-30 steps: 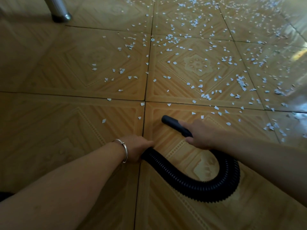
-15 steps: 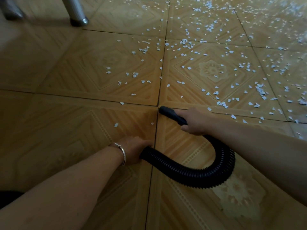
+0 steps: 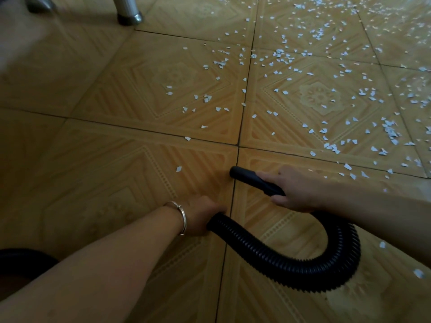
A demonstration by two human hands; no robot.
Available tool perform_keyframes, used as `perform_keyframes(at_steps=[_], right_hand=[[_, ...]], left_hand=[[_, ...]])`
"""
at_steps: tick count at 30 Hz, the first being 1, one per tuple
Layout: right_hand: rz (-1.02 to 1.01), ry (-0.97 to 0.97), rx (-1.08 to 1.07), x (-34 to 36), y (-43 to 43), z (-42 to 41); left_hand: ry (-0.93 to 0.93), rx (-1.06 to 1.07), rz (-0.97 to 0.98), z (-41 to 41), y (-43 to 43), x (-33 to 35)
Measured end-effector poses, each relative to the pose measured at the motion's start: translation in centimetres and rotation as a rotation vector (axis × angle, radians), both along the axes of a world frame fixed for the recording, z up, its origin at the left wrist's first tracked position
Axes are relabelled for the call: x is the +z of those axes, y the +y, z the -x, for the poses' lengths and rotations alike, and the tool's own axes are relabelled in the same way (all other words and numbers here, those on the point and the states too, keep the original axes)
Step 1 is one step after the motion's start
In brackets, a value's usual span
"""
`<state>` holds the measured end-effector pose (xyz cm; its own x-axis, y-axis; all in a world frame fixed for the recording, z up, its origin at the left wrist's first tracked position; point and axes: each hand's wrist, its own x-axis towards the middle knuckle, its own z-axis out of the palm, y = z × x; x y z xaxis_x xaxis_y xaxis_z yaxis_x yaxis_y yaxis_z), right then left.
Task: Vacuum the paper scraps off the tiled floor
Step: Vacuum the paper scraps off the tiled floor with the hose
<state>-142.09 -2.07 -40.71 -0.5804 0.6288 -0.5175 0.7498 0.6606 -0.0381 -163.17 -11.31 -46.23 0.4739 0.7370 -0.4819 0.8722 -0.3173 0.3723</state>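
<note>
A black ribbed vacuum hose (image 3: 303, 273) curls across the orange tiled floor (image 3: 116, 183). Its smooth black nozzle (image 3: 245, 176) points left, with its mouth on the grout line just below a tile corner. My right hand (image 3: 293, 190) grips the nozzle's rear part. My left hand (image 3: 200, 215), with a silver bangle on the wrist, holds the hose lower down. White paper scraps (image 3: 326, 127) lie thick on the tiles ahead and to the right. One lone scrap (image 3: 179, 169) rests left of the nozzle mouth.
Two metal furniture legs (image 3: 127, 12) stand at the top left. A dark round part of the vacuum (image 3: 23, 259) shows at the left edge under my left arm. A few scraps (image 3: 418, 273) lie near the hose bend at the right.
The view has swung left and the nozzle has shifted left to the grout line, away from the dense scraps. Both hands keep their hold on nozzle and hose.
</note>
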Motion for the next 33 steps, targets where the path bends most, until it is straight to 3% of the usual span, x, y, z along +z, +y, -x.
perform_keyframes(at_steps=[11,21,29,33], right_hand=[[0.023,0.048,0.186,-0.6,-0.6,9.8],[-0.105,0.063,-0.085,-1.1,5.1,14.2],[-0.14,0.032,-0.205,-1.7,7.3,10.0],[-0.14,0.032,-0.167,-1.6,6.8,8.7]], left_hand=[[0.08,0.044,-0.085,4.1,-0.6,-0.2],[-0.005,0.221,-0.142,7.4,0.9,0.1],[0.036,0.186,-0.149,5.6,1.9,-0.4],[-0.03,0.153,-0.17,3.9,2.4,-0.5]])
